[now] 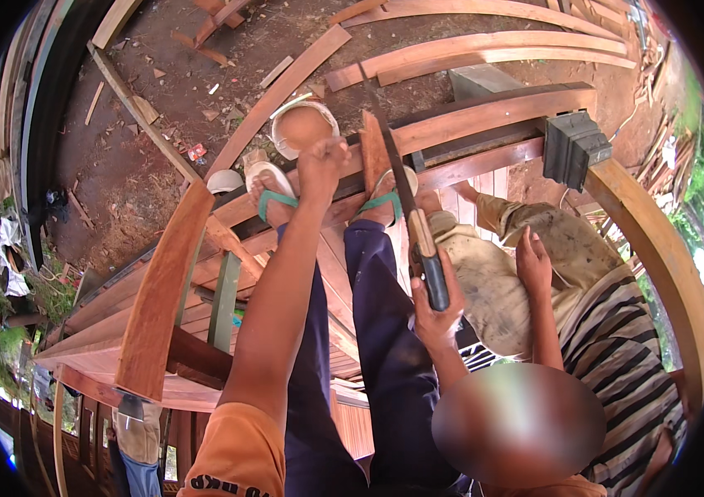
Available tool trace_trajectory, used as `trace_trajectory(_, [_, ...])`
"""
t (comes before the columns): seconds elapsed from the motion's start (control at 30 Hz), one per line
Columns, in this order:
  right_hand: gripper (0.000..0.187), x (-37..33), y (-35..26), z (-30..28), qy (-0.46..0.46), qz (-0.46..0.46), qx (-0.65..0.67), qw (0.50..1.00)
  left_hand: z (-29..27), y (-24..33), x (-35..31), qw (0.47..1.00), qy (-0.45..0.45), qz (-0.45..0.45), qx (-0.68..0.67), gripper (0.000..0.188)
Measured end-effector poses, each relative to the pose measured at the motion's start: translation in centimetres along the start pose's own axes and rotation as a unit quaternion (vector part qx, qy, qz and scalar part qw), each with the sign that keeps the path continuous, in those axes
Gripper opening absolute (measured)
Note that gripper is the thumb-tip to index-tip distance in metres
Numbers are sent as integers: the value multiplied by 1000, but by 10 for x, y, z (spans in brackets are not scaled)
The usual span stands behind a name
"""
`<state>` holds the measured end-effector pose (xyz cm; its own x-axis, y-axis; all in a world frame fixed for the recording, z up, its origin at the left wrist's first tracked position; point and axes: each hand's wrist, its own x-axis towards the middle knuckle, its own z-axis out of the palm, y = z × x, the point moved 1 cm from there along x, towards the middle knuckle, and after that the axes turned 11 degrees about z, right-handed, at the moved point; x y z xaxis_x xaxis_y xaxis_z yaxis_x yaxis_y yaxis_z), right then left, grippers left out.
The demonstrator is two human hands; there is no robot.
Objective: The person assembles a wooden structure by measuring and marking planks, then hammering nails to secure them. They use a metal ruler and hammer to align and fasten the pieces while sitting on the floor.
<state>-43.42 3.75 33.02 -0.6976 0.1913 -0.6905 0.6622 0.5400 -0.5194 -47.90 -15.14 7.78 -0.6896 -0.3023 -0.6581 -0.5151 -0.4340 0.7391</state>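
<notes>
Head view shows you the curved beam running crosswise; the long-bladed tool crosses it, pointing away and slightly left. The bucket sits left. Your right hand grasps the tool's handle; your curled left hand is nearer the bucket, its grip unclear.

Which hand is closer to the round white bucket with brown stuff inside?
Left. The left hand shows at the lower right edge of the white bucket. The right hand is farther below-right, gripping a long dark-bladed tool.
</notes>
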Motion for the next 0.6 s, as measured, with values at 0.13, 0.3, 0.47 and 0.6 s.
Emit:
trace_trajectory(0.13, [59, 19, 8, 19, -31, 40, 22, 998, 25, 0, 63, 993, -8, 26, 111, 15])
trace_trajectory(0.3, [62, 22, 23, 34, -33, 29, 12, 999, 37, 7, 91, 975, -60, -26, 211, 15])
trace_trajectory(0.47, [63, 12, 39, 36, -20, 19, 12, 1000, 34, 8, 89, 978, -72, -56, 189, 14])
trace_trajectory(0.6, [62, 5, 39, 42, 7, 1, 23, 1000, 36, 10, 92, 978, -81, -54, 185, 17])
